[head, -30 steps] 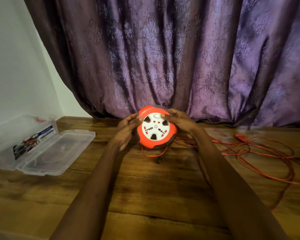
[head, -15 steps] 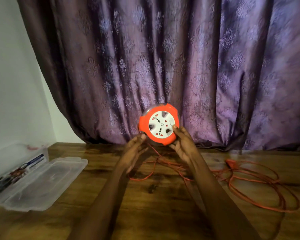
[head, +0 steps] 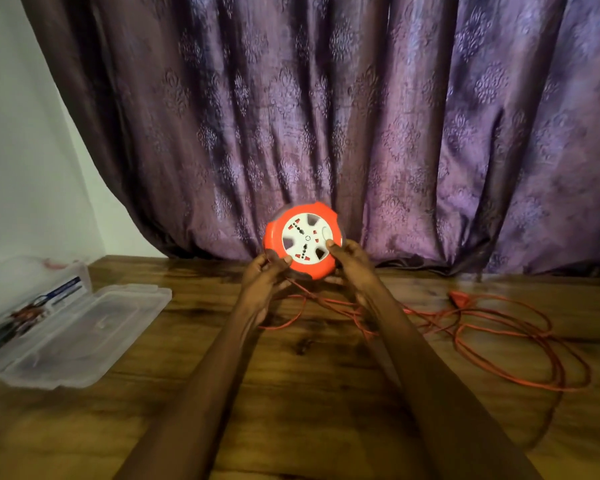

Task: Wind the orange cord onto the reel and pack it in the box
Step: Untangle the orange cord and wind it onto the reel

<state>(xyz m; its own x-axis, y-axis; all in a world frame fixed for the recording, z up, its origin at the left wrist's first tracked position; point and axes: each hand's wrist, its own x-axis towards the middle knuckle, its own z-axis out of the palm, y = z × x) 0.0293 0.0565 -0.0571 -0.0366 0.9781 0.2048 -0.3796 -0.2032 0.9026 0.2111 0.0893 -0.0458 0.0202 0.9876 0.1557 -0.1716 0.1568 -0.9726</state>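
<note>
I hold the round orange and white plastic reel [head: 302, 241] up with both hands, left hand [head: 264, 276] and right hand [head: 353, 261] curled round its rim, so I should turn it slowly and keep the loose thin orange cord [head: 499, 336] on the wooden worktop [head: 326, 393] from knotting

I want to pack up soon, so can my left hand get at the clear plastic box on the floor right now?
Probably not at once: the left hand is busy holding the round orange-and-white cord reel together with the right hand. The clear plastic box lies open, off to the left, with bare wooden floor between.
</note>
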